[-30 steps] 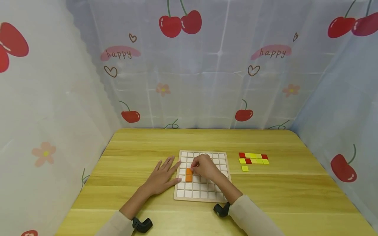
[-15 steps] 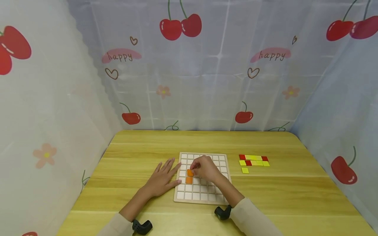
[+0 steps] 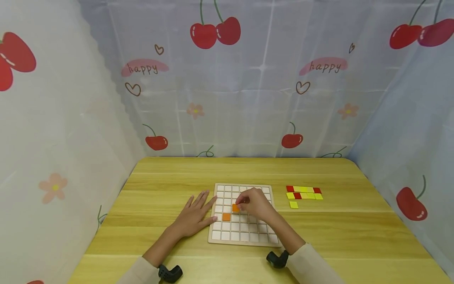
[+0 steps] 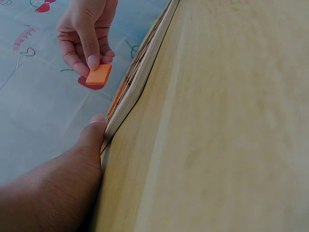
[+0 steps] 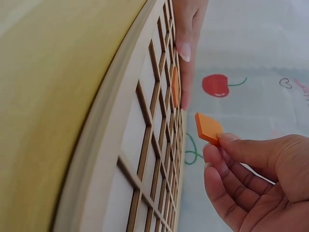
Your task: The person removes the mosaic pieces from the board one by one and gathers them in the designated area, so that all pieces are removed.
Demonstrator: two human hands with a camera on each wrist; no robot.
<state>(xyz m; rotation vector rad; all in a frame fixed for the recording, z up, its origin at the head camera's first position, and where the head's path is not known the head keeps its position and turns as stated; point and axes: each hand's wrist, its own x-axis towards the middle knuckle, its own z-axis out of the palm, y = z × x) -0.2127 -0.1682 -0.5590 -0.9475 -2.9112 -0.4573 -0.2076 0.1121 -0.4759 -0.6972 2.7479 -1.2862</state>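
One pale wooden table [image 3: 159,185] stands inside cherry-printed curtain walls [image 3: 248,98]. On it lies a square wooden grid board with white cells [image 3: 244,232]; one flat orange square tile [image 3: 226,216] sits in a cell on its left side. The right hand [image 3: 256,204] pinches a second orange square tile [image 3: 235,208] just above the board. The left hand [image 3: 193,215] lies flat, fingers straight, against the board's left edge. Red and yellow tiles [image 3: 304,192] lie to the right.

"happy" printed twice on cherry-pattern curtain [image 3: 262,98], on pink smudges.
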